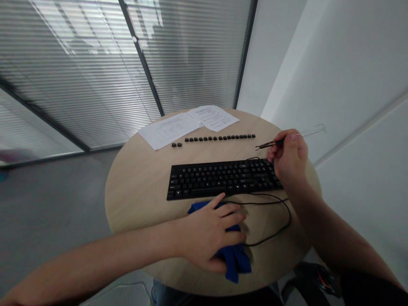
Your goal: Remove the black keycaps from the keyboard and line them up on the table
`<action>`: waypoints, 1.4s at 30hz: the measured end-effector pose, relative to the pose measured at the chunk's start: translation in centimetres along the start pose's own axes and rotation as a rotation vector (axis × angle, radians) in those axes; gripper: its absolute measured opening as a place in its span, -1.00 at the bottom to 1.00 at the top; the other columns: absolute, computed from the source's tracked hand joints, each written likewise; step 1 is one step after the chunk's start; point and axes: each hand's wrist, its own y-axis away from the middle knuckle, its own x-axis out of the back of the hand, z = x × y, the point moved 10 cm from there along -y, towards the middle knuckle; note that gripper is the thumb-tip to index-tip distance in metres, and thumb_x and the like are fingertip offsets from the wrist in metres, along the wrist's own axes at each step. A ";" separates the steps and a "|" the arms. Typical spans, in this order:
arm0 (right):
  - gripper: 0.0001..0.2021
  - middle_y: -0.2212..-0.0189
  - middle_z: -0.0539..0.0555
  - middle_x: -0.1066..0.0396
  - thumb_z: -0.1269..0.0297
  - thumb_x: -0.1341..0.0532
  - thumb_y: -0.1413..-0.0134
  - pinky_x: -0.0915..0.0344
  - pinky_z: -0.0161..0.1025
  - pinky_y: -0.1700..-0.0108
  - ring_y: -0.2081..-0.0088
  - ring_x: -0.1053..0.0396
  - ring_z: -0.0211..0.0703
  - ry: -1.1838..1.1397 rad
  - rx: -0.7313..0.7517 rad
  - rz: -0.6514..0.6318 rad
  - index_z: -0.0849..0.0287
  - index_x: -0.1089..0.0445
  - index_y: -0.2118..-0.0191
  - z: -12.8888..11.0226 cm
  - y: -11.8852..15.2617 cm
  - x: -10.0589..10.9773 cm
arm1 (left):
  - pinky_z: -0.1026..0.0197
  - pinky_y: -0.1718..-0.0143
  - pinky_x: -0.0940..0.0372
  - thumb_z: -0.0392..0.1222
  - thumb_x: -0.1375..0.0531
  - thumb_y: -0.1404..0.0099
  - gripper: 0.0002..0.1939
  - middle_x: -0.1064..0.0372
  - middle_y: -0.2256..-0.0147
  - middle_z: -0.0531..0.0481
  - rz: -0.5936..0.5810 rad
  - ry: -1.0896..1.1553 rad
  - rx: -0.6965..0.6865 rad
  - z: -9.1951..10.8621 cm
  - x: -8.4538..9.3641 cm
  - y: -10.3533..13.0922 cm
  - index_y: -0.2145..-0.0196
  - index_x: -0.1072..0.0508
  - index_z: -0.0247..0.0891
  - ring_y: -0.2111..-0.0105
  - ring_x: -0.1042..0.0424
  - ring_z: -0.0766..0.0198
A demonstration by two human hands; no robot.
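A black keyboard lies across the middle of the round table. My right hand is closed around a wire keycap puller, its dark tips pointing left above the keyboard's far right corner and its thin wire end sticking out to the right. My left hand rests with spread fingers on a crumpled blue cloth just in front of the keyboard. Beyond the keyboard is a row of several small black keycaps, with two more at its left end, slightly nearer.
Two printed paper sheets overlap at the far edge of the wooden table. A black cable loops on the right, in front of the keyboard. Glass partitions with blinds stand behind, a white wall to the right.
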 end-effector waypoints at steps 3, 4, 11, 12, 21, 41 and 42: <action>-0.62 0.62 -0.11 -0.19 -0.18 -0.18 -0.32 -0.06 -0.25 0.64 0.66 -0.14 -0.25 0.001 -0.001 -0.021 0.01 -0.33 0.33 1.0 0.4 0.1 | -0.26 -0.27 -0.11 0.13 -0.35 -0.25 -0.34 -0.30 -0.28 -0.29 0.001 -0.017 0.025 0.3 -1.1 0.4 -0.21 -0.38 -0.20 -0.25 -0.27 -0.20; -0.62 0.62 -0.11 -0.19 -0.18 -0.18 -0.32 -0.07 -0.27 0.64 0.66 -0.14 -0.26 0.002 0.000 -0.031 0.02 -0.32 0.33 1.3 0.6 0.2 | -0.20 -0.23 -0.16 0.09 -0.33 -0.28 -0.37 -0.33 -0.26 -0.28 -0.002 -0.024 0.044 0.3 -1.5 0.4 -0.22 -0.38 -0.20 -0.21 -0.30 -0.16; -0.60 0.58 -0.12 -0.22 -0.20 -0.20 -0.31 -0.11 -0.36 0.63 0.64 -0.18 -0.32 0.039 -0.032 -0.081 0.05 -0.31 0.31 2.3 1.4 0.1 | -0.16 -0.11 -0.27 0.01 -0.28 -0.36 -0.42 -0.30 -0.27 -0.30 -0.027 0.002 0.280 0.4 -3.5 -0.8 -0.25 -0.33 -0.22 -0.18 -0.33 -0.17; -0.60 0.58 -0.12 -0.22 -0.20 -0.19 -0.31 -0.12 -0.36 0.63 0.64 -0.19 -0.32 0.056 -0.046 -0.094 0.05 -0.31 0.30 2.5 1.5 -0.1 | -0.20 -0.13 -0.26 0.02 -0.29 -0.35 -0.40 -0.27 -0.29 -0.31 -0.026 0.016 0.312 0.4 -3.3 -1.0 -0.26 -0.32 -0.21 -0.21 -0.31 -0.19; -0.54 0.54 -0.08 -0.36 -0.26 -0.28 -0.18 -0.25 -0.39 0.63 0.61 -0.30 -0.32 0.161 -0.257 -0.385 0.10 -0.36 0.25 4.0 1.7 -3.7 | 0.12 -0.18 -0.30 -0.04 -0.21 -0.45 -0.54 -0.46 -0.20 -0.12 -0.122 0.368 0.292 -5.9 8.6 2.9 -0.25 -0.42 -0.14 -0.16 -0.45 0.10; -0.71 0.48 -0.06 -0.35 -0.01 -0.12 -0.38 -0.23 -0.28 0.44 0.51 -0.29 -0.24 0.242 -0.276 -1.019 0.11 -0.39 0.15 10.8 8.3 -23.7 | 0.26 0.51 -0.04 -0.06 -0.21 -0.32 -0.72 -0.25 0.61 0.13 0.143 0.467 0.826 -27.2 4.0 13.2 0.42 -0.58 -0.27 0.59 -0.15 0.38; -0.71 0.48 -0.05 -0.36 -0.01 -0.13 -0.38 -0.23 -0.26 0.42 0.51 -0.30 -0.23 0.258 -0.259 -1.012 0.11 -0.39 0.14 10.8 8.3 -23.6 | 0.27 0.52 -0.04 -0.04 -0.22 -0.33 -0.72 -0.26 0.61 0.13 0.111 0.524 0.824 -27.0 3.6 13.1 0.39 -0.60 -0.27 0.60 -0.16 0.38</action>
